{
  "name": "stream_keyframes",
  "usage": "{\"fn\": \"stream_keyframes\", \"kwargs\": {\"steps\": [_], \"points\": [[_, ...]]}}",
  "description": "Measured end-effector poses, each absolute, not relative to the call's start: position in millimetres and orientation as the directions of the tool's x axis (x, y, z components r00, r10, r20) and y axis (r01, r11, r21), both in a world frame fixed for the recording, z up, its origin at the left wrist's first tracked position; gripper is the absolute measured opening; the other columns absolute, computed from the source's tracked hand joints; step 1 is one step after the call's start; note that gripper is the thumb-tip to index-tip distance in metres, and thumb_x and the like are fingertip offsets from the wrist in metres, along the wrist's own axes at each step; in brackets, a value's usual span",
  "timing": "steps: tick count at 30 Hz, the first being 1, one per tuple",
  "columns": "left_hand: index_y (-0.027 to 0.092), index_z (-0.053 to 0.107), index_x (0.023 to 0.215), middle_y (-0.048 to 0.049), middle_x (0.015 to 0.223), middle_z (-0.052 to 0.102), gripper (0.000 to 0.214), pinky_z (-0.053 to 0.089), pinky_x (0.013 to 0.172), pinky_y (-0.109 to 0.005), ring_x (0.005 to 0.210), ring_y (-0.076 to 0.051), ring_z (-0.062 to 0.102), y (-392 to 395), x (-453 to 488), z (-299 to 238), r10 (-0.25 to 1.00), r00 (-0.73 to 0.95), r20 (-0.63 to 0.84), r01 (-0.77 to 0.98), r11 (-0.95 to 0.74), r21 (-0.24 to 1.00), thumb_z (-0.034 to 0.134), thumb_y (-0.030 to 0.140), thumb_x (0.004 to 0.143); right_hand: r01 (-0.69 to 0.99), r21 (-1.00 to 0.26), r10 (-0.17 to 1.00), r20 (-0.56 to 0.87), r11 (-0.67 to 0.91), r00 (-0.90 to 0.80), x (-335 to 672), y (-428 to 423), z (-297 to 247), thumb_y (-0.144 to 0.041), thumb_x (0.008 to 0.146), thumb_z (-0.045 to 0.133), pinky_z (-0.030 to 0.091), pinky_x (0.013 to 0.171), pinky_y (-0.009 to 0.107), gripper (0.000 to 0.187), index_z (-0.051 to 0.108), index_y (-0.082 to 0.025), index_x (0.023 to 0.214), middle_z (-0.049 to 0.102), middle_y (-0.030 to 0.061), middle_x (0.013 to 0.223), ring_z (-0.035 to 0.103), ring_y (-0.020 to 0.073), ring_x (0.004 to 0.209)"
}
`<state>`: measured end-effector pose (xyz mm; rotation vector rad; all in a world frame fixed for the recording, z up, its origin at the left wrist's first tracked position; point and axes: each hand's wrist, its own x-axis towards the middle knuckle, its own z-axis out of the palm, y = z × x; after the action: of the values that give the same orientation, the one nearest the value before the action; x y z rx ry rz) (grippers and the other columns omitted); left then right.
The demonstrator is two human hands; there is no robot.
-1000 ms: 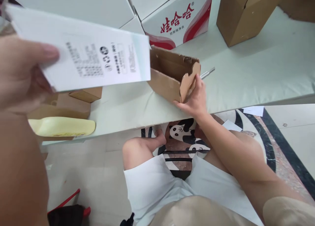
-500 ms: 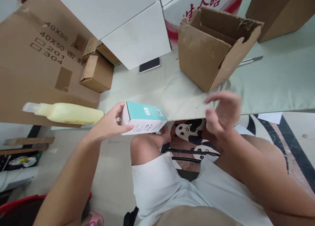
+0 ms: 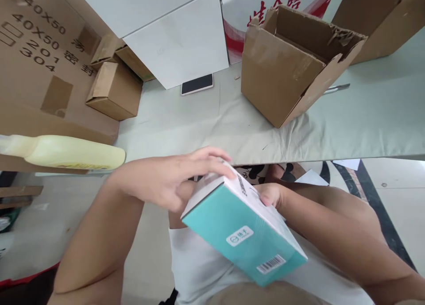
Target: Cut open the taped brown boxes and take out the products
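Note:
A teal and white product box [image 3: 244,234] is held over my lap, tilted, with a white logo label and a barcode on its teal side. My left hand [image 3: 186,174] grips its far left end, fingers over the top edge. My right hand [image 3: 270,194] is on the white side, thumb showing on top; its other fingers are hidden behind the box. Beyond the hands, on the cloth-covered table [image 3: 186,132], stands an open brown carton [image 3: 279,70] with torn flaps.
A yellow bottle [image 3: 76,152] is at the left table edge, before a large carton [image 3: 20,97]. A small brown box [image 3: 114,90], a phone [image 3: 197,84] and white boxes [image 3: 179,44] are at the back. A knife-like metal tool [image 3: 337,88] lies right of the open carton.
The product box has moved from above the table's front edge toward my body and turned, its teal side now facing me. My right hand, free before, has come onto it.

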<state>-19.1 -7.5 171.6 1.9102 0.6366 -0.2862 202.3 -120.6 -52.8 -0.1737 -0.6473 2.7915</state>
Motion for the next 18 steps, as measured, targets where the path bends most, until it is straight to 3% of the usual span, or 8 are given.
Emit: {"fn": "stream_keyframes", "kwargs": {"steps": [3, 5, 6, 7, 10, 13, 16, 18], "points": [[0.049, 0.055, 0.143, 0.0008, 0.164, 0.047, 0.074, 0.056, 0.111, -0.046, 0.147, -0.033, 0.053, -1, -32, 141, 0.618, 0.691, -0.374, 0.562, -0.135, 0.816, 0.082, 0.031, 0.076, -0.379, -0.505, 0.499, -0.123, -0.776, -0.858, 208, -113, -49, -0.057, 0.056, 0.096, 0.064, 0.077, 0.032, 0.068, 0.073, -0.016, 0.106, 0.081, 0.0087, 0.094, 0.078, 0.0218, 0.080], [0.054, 0.048, 0.143, 0.0021, 0.158, 0.052, 0.072, 0.057, 0.108, -0.045, 0.143, -0.031, 0.056, -12, -41, 107, 0.820, 0.503, -0.274, 0.438, 0.032, 0.898, 0.080, 0.047, 0.078, -0.450, -0.633, 0.685, -0.178, -0.630, -0.707, 208, -103, -43, -0.062, 0.062, 0.091, 0.064, 0.085, 0.038, 0.076, 0.070, -0.017, 0.118, 0.080, 0.0132, 0.109, 0.078, 0.0265, 0.095], [0.053, 0.045, 0.146, 0.0001, 0.155, 0.054, 0.071, 0.058, 0.107, -0.047, 0.141, -0.031, 0.057, -22, -44, 88, 0.868, 0.413, -0.276, 0.353, 0.127, 0.927, 0.075, 0.055, 0.082, -0.463, -0.712, 0.780, -0.190, -0.528, -0.597, 208, -99, -40, -0.065, 0.064, 0.089, 0.064, 0.090, 0.042, 0.081, 0.066, -0.018, 0.126, 0.077, 0.0148, 0.119, 0.076, 0.0287, 0.103], [0.051, 0.041, 0.148, -0.0032, 0.151, 0.056, 0.080, 0.061, 0.101, -0.049, 0.135, -0.032, 0.061, -35, -44, 68, 0.883, 0.370, -0.289, 0.243, 0.208, 0.947, 0.075, 0.065, 0.077, -0.448, -0.792, 0.860, -0.180, -0.414, -0.477, 206, -97, -38, -0.067, 0.067, 0.087, 0.062, 0.096, 0.045, 0.086, 0.062, -0.020, 0.134, 0.073, 0.0157, 0.129, 0.074, 0.0306, 0.112], [0.045, 0.023, 0.159, -0.0123, 0.159, 0.049, 0.116, 0.060, 0.103, -0.053, 0.138, -0.038, 0.059, -75, -32, 16, 0.844, 0.448, -0.294, 0.049, 0.306, 0.951, 0.081, 0.078, 0.064, -0.251, -0.963, 0.973, -0.041, -0.099, -0.228, 201, -96, -34, -0.069, 0.073, 0.082, 0.053, 0.113, 0.055, 0.099, 0.045, -0.026, 0.154, 0.059, 0.0155, 0.151, 0.060, 0.0346, 0.136], [0.042, 0.013, 0.164, -0.0138, 0.161, 0.049, 0.118, 0.053, 0.114, -0.054, 0.144, -0.038, 0.054, -84, -10, 0, 0.864, 0.454, -0.218, 0.049, 0.220, 0.974, 0.082, 0.070, 0.072, -0.038, -0.996, 0.985, 0.080, 0.075, -0.150, 194, -93, -31, -0.073, 0.081, 0.072, 0.048, 0.118, 0.062, 0.102, 0.030, -0.030, 0.163, 0.051, 0.0153, 0.159, 0.054, 0.0361, 0.144], [0.036, 0.029, 0.161, -0.0116, 0.160, 0.053, 0.097, 0.046, 0.121, -0.051, 0.149, -0.037, 0.049, -43, -2, 29, 0.933, 0.356, -0.046, 0.125, 0.002, 0.992, 0.075, 0.067, 0.081, 0.086, -0.980, 0.984, 0.176, 0.177, -0.022, 178, -56, -11, -0.071, 0.089, 0.063, 0.049, 0.119, 0.059, 0.093, 0.026, -0.031, 0.165, 0.048, 0.0147, 0.162, 0.054, 0.0326, 0.145], [0.036, 0.038, 0.156, -0.0086, 0.157, 0.056, 0.084, 0.051, 0.115, -0.048, 0.149, -0.035, 0.050, 3, -3, 61, 0.950, 0.308, 0.052, 0.136, -0.099, 0.986, 0.070, 0.065, 0.085, 0.141, -0.948, 0.957, 0.290, 0.285, 0.017, 166, -10, 15, -0.066, 0.096, 0.055, 0.054, 0.113, 0.053, 0.083, 0.024, -0.030, 0.164, 0.049, 0.0142, 0.161, 0.057, 0.0287, 0.141]]}}
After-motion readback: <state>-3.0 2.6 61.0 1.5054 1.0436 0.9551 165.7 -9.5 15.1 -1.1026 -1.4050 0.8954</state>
